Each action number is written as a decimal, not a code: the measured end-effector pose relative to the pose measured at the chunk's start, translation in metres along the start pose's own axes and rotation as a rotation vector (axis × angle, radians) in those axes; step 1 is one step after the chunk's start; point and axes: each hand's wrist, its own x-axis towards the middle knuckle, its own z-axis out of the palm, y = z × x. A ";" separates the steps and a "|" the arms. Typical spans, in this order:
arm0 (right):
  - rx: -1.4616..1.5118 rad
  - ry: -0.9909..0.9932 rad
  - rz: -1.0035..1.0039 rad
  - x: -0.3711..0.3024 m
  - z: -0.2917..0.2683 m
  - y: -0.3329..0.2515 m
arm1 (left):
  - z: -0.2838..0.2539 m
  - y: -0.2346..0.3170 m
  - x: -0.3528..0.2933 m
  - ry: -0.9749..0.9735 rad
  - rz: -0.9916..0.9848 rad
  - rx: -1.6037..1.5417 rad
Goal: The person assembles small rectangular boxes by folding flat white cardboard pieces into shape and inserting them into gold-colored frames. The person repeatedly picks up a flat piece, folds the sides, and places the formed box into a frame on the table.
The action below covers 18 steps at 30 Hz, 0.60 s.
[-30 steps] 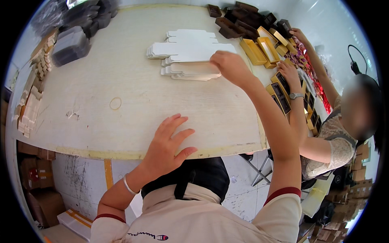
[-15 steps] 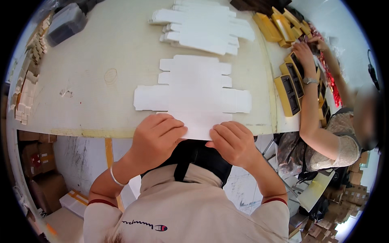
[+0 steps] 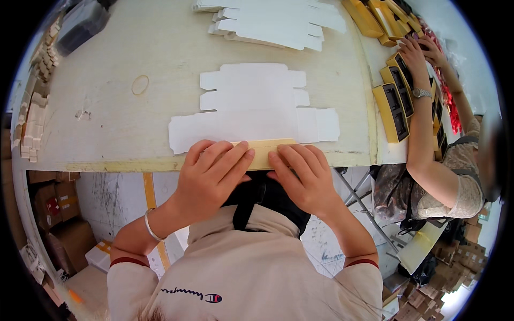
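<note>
A flat white box blank [image 3: 251, 96] with side tabs lies on the table in front of me. Its near edge is turned up into a folded strip [image 3: 262, 153], which shows a yellowish outer face. My left hand [image 3: 211, 171] presses the left part of this strip with its fingers, the thumb lower down at the table edge. On the right part sits my right hand [image 3: 305, 174], its fingers bent over the strip. Both hands have the strip between fingers and thumbs, with a short stretch bare between them. The strip's ends are hidden under my fingers.
Beyond the blank lies a stack of white box blanks [image 3: 273, 24]. A rubber band [image 3: 140, 84] is at the left. Gold boxes with black inserts [image 3: 392, 112] stand at the right, where another person's hands [image 3: 420, 53] work. Folded card pieces [image 3: 36, 123] line the left edge.
The near panel, flat and white before, is now folded up and shows its yellowish side. My hands have shifted slightly up with it. The view has tilted a little.
</note>
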 end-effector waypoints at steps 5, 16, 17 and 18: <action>0.045 -0.038 0.062 0.001 -0.002 -0.008 | -0.002 -0.002 0.004 0.029 0.039 -0.035; 0.393 -0.371 0.408 0.055 -0.016 0.017 | -0.008 -0.020 0.036 -0.096 -0.171 -0.102; 0.436 -0.354 0.447 0.056 -0.017 0.016 | -0.012 -0.016 0.041 -0.018 -0.138 0.013; 0.479 -0.336 0.485 0.057 -0.019 0.014 | -0.015 -0.013 0.040 0.003 -0.157 0.034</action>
